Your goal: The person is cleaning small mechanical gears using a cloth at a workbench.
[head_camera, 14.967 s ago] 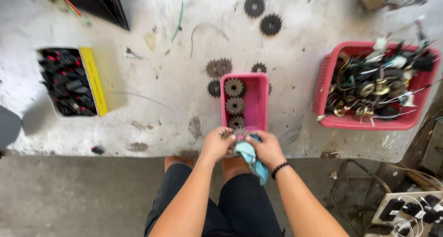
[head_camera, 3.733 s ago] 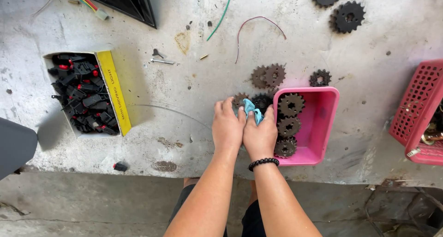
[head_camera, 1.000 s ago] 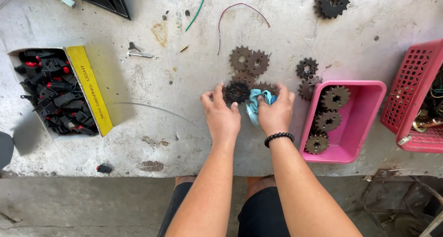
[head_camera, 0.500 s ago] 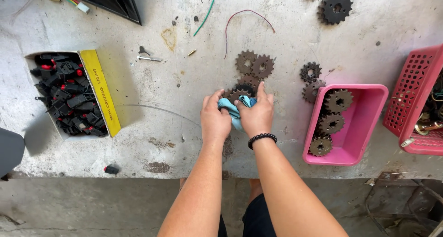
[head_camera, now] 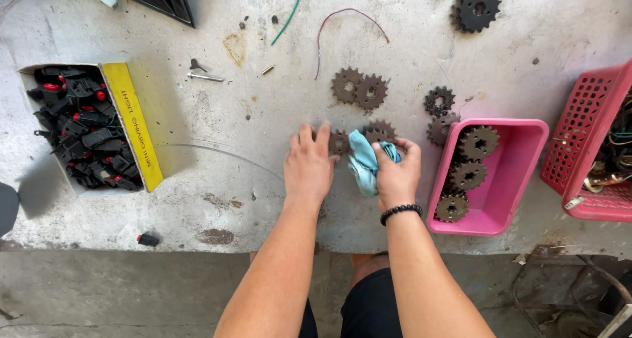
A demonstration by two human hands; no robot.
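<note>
Here the left hand (head_camera: pixel 308 167) lies flat on the grey workbench (head_camera: pixel 230 180), fingers spread and holding nothing, the fingertips touching a dark sprocket (head_camera: pixel 338 142); in my judgement it presses the sprocket down so that it does not slide. The right hand (head_camera: pixel 395 173) is closed around a light blue cloth (head_camera: pixel 361 161), which is bunched in the fist and hangs over the near edge of that sprocket and beside a second one (head_camera: pixel 380 132); the grip looks suited for wiping. Other sprockets lie apart on the bench: a pair (head_camera: pixel 359 89) farther from the person, and two more (head_camera: pixel 440 114) just beside the pink tray (head_camera: pixel 520 173), which holds three in a row, maybe to keep them separate. An open box with a yellow flap (head_camera: pixel 89 134) full of black and red parts stands well to the left, and a red basket (head_camera: pixel 589 147) with wires is cut off at the right edge. The cloth hides most of the sprocket under it, and I cannot tell if the right fingers touch metal
</note>
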